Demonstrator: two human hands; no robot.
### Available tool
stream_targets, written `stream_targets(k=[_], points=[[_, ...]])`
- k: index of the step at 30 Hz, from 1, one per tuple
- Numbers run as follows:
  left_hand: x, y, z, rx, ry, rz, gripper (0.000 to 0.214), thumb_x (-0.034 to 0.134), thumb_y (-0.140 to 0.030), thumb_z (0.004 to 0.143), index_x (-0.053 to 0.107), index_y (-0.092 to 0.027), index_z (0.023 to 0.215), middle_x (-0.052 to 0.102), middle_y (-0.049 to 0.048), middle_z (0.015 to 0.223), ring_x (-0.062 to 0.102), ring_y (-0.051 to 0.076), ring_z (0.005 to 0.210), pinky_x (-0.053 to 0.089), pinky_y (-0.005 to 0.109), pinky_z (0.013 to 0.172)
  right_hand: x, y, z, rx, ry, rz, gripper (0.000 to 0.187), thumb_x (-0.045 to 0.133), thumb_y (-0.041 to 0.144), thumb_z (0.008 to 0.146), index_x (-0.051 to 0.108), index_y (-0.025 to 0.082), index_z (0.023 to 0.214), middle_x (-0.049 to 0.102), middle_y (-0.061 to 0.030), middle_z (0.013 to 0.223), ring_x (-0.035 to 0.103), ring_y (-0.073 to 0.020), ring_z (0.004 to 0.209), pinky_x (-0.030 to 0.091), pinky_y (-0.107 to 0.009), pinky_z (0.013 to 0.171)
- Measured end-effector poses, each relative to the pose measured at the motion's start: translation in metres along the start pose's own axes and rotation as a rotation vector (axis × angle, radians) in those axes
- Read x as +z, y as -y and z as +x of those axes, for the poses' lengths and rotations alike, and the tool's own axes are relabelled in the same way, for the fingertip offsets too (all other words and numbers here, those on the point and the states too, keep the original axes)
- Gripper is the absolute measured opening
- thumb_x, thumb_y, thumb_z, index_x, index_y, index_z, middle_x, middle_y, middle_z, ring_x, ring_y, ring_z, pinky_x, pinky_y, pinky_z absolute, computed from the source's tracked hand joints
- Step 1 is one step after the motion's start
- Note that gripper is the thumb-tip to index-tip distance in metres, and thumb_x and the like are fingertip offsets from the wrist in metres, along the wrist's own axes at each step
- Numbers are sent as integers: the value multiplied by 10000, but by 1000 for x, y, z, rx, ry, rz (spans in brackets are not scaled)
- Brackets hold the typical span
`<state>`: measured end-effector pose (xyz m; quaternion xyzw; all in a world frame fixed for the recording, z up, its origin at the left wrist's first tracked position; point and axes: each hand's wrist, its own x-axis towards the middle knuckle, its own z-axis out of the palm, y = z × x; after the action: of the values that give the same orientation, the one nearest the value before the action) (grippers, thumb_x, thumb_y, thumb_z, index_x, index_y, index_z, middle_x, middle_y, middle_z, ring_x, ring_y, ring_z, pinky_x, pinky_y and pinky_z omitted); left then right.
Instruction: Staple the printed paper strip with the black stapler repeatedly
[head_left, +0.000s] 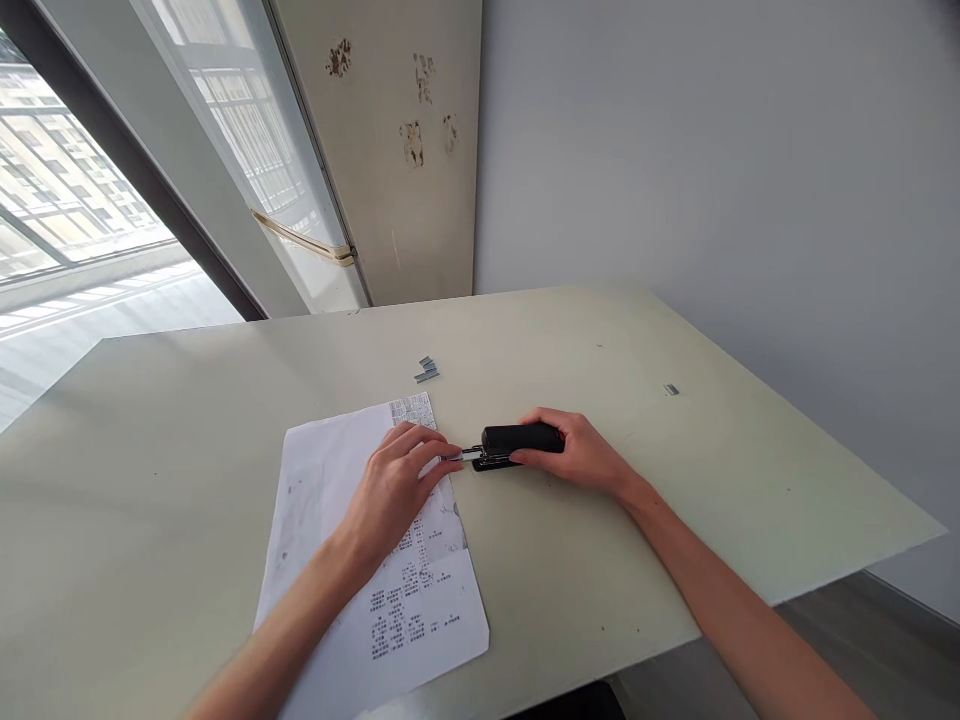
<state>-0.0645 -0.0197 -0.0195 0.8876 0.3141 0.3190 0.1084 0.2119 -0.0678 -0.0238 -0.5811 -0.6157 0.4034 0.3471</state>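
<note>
A black stapler [517, 442] lies sideways on the table, just right of the printed sheets, and my right hand [574, 450] is wrapped round its right end. From its left end sticks out a thin metal staple tray [472, 453]. My left hand [409, 465] is closed in a pinch on the outer end of that tray, with thumb and forefinger. The fingertips hide what else may be between them. Under my left hand and forearm lie white paper sheets [322, 500] with printed text on the right side.
Several short strips of staples [427, 370] lie beyond the paper on the pale table [187, 420]. Another small staple strip [671, 389] is farther right. A cabinet-like panel [405, 220] and a grey wall [712, 150] stand behind the table; a window [67, 170] is at left.
</note>
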Motion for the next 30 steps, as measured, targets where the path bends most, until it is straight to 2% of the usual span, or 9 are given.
stream_targets(k=[8,13,19,26,28,30], points=[[-3,1,3,52,33,11,145,617,-291,1039,747,-228,1044,724,51,996,636,212,912,560,347,745,0,-1,0,12,3,-3,401,814,560,789,725,243,1018,697,-14,885,593,-188,751,432,-307,642],[-9,4,11,104,134,47,177,583,-275,1053,749,-219,1033,717,65,1011,641,228,932,557,373,782,0,0,0,32,9,2,431,805,593,783,723,245,1023,698,-23,874,600,-192,719,439,-308,599],[-10,6,19,137,229,72,204,555,-235,1059,756,-235,1025,711,65,1026,637,229,947,547,370,799,0,-1,0,11,3,-24,440,794,609,792,728,247,1032,711,-29,911,613,-202,768,453,-315,639],[-10,10,19,114,215,-34,158,612,-303,1041,759,-249,1065,748,49,1067,652,238,1021,543,405,901,-1,-2,1,-12,2,-16,418,801,584,798,726,249,1036,720,-19,937,625,-202,812,458,-313,680],[-11,12,17,60,219,-99,172,638,-358,1027,759,-266,1108,761,40,1095,674,233,1036,548,401,929,-1,-2,1,-13,2,-20,418,799,585,800,726,248,1037,718,-20,932,624,-201,805,454,-310,669],[-12,13,16,-59,206,-153,223,630,-417,1025,760,-282,1145,772,30,1119,700,222,1017,570,365,880,-1,-2,1,-7,5,-21,430,797,594,798,725,247,1040,717,-24,930,623,-202,798,451,-308,653]])
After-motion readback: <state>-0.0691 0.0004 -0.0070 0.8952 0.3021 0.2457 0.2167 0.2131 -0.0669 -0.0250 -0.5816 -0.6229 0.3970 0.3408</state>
